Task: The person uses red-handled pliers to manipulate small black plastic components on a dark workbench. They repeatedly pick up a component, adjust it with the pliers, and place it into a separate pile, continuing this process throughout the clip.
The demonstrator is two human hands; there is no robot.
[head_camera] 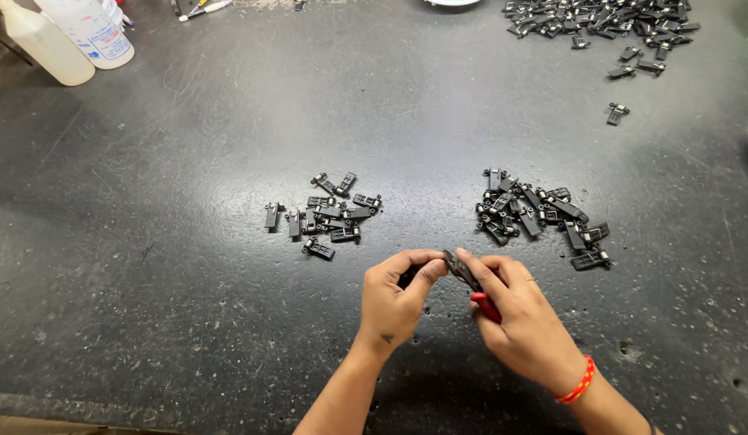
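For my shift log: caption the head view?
Both hands work red-handled pliers between two piles of small black parts.

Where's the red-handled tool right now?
In the head view, the red-handled tool is in the right hand, low and just right of centre on the dark table, its tip meeting the left hand below the two small piles of black parts.

Head view, steeply down, seemingly near

surface [189, 161]: dark, scratched, dull sheen | small parts [326, 213]: black plastic with metal pins | bottles [68, 36]: white matt plastic
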